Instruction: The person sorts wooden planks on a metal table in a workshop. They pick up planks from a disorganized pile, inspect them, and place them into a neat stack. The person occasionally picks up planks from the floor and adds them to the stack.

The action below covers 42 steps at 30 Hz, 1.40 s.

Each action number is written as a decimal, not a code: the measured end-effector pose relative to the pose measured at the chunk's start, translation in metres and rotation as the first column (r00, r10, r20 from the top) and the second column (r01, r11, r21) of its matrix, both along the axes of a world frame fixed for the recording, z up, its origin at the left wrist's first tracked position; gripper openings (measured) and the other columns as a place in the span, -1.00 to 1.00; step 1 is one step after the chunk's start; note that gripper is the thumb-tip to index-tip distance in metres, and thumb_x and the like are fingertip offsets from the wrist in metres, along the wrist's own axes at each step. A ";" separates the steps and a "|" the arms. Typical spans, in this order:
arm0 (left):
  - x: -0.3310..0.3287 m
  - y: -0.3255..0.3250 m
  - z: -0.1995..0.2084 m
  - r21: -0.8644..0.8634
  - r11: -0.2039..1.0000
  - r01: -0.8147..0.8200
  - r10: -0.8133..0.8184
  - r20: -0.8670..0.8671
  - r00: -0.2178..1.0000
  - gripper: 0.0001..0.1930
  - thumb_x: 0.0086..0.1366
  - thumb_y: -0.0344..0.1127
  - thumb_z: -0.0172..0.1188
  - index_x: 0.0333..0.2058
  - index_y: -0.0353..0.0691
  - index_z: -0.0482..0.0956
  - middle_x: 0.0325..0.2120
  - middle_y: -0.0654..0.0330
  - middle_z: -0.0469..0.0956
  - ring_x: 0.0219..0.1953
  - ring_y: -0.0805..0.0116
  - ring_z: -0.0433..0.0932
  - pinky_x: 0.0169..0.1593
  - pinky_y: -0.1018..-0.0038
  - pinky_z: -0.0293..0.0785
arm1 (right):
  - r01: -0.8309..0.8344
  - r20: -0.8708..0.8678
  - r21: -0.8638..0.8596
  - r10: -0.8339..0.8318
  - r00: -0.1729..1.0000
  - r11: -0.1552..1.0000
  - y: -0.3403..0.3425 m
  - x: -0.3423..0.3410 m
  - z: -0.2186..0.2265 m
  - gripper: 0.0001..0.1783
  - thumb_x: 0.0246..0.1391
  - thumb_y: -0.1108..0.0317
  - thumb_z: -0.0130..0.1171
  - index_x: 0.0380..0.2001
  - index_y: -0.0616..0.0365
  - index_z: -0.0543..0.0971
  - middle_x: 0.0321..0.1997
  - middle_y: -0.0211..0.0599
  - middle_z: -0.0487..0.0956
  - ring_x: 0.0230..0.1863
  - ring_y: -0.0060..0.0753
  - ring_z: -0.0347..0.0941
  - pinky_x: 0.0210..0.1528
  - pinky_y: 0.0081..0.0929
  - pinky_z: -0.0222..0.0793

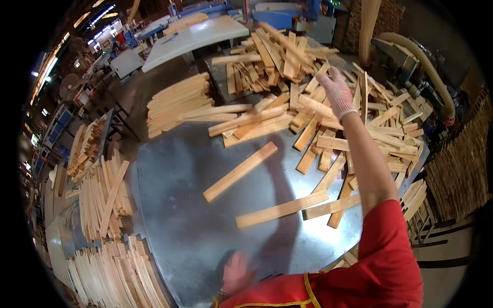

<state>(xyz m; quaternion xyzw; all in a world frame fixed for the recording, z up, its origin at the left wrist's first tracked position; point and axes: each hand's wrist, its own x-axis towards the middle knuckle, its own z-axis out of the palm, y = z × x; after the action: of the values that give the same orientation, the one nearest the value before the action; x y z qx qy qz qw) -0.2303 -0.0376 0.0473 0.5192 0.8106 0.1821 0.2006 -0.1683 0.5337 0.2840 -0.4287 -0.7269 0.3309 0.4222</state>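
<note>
My right arm, in a red sleeve, stretches far over a heap of loose wooden slats (321, 110) on the metal table (179, 169). Pale-gloved, my right hand (338, 95) is above the slats with its fingers stretched out and nothing visible in them. My left hand (238, 272) is low over the table's near edge, close to my body; motion smears its fingers. Between the hands, one slat (240, 172) lies slanted on the bare metal. Another slat (282, 209) lies nearer to me, its right end by the heap.
Stacked strips (115, 274) stand along the table's left side, with more strips (105, 197) farther up. Beyond the far left edge is a neat pile of slats (177, 102). A pale-topped table (197, 38) stands behind. At the right, a ribbed hose (429, 54) hangs near stacked wood (459, 154).
</note>
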 end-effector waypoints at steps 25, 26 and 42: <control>-0.086 0.031 -0.016 -0.139 0.697 -0.704 0.431 0.865 0.256 -0.41 0.48 -0.07 0.15 0.40 -0.13 0.43 -0.17 0.14 0.65 -0.10 0.37 0.60 0.07 0.37 0.54 | -0.618 0.731 -0.441 0.660 0.173 0.651 -0.191 0.021 -0.237 -0.20 0.05 -0.05 0.40 0.33 -0.02 0.47 0.09 0.03 0.62 0.14 0.13 0.56 0.25 -0.05 0.47; -0.081 0.022 0.019 -0.118 0.728 -0.675 0.480 0.791 0.380 -0.45 0.46 -0.12 0.15 0.35 -0.17 0.47 -0.21 0.19 0.61 -0.14 0.40 0.58 0.04 0.41 0.54 | -0.556 0.695 -0.474 0.677 0.240 0.683 -0.202 0.013 -0.244 -0.23 0.07 -0.05 0.37 0.30 0.02 0.49 0.08 0.06 0.63 0.15 0.16 0.56 0.25 -0.03 0.46; -0.034 -0.208 -0.072 0.367 0.594 -0.716 0.796 -0.139 0.590 -0.85 0.11 -0.31 0.39 -0.36 -0.17 0.64 -0.41 0.07 0.61 -0.33 0.00 0.61 -0.22 0.13 0.59 | -0.635 0.248 -0.709 0.952 0.182 0.306 -0.435 -0.004 -0.252 -0.18 0.35 -0.13 0.16 0.49 0.15 0.32 0.34 0.06 0.56 0.35 0.03 0.49 0.42 -0.23 0.34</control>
<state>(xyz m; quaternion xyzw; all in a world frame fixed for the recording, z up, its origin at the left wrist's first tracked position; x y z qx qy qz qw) -0.2647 -0.2458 -0.0250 0.1638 0.9409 0.2823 -0.0909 -0.1723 0.0985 0.0318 -0.1314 -0.8317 0.4940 -0.2167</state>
